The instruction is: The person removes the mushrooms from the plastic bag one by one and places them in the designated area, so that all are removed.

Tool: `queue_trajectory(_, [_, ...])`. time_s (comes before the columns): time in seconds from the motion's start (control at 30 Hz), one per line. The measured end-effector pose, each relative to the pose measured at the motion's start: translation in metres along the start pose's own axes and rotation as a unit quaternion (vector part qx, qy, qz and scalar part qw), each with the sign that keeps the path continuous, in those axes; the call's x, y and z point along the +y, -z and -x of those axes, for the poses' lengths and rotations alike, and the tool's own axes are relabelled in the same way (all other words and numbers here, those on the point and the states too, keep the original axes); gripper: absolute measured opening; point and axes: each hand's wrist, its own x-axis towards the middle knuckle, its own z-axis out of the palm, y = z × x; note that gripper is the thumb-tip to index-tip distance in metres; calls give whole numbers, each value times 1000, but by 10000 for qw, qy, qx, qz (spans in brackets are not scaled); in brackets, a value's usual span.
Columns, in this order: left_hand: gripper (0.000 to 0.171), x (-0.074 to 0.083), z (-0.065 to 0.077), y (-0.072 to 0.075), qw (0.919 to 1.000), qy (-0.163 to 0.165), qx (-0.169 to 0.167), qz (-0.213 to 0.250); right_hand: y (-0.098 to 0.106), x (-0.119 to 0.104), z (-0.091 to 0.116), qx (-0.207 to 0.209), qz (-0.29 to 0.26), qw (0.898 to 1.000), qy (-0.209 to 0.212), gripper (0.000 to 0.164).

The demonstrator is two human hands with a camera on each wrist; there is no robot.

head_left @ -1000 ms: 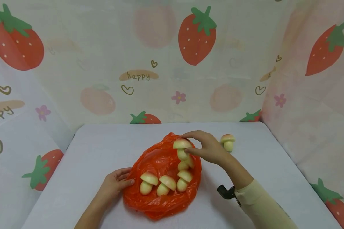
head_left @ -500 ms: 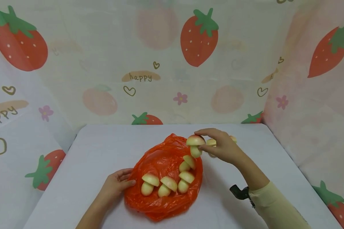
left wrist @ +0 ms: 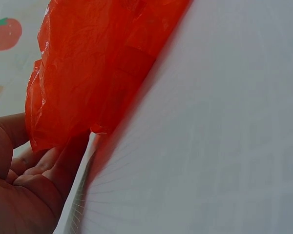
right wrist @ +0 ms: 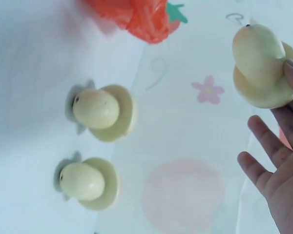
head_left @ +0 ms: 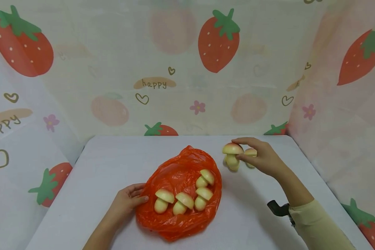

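Note:
In the head view my left hand (head_left: 125, 201) grips the left rim of a red plastic bag (head_left: 170, 170), its thumb over the edge. Several toy mushrooms (head_left: 164, 200) with pale stems and pinkish caps lie in the opened bag. To the right of the bag, my right hand (head_left: 264, 159) pinches another toy mushroom (head_left: 232, 148) between thumb and fingers, above the table. In the right wrist view the held mushroom (right wrist: 259, 61) shows its stem end, while two more mushrooms (right wrist: 97, 109) stand apart from it on the table. The left wrist view shows the bag (left wrist: 97, 68) between thumb and fingers.
A white-covered table (head_left: 106, 156) carries everything. One standing mushroom (head_left: 251, 152) is partly hidden behind my right fingers. Fabric printed with strawberries (head_left: 218, 45) closes off the back and both sides. A black wrist camera mount (head_left: 278, 208) sits by the right sleeve.
My right hand has carried the mushroom from the bag's upper right edge rightward, toward the standing mushrooms. The left hand and the bag have stayed in about the same place.

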Motion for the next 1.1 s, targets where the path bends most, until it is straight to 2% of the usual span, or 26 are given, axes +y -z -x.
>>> queue_trajectory(0.2, [55, 1, 1, 0, 10000, 6, 21, 54, 16, 16, 9, 169, -97, 9992, -356, 49])
queue_trajectory(0.43, [55, 2, 1, 0, 10000, -9, 25, 46, 32, 34, 20, 271, 37, 9977, -614, 48])
queue_trajectory(0.73, [56, -2, 0, -1, 10000, 41, 71, 3, 49, 73, 30, 275, 235, 9959, -835, 47])
queue_trajectory(1.1, [56, -2, 0, 1, 10000, -7, 24, 70, 62, 107, 33, 224, -141, 9925, -1197, 50])
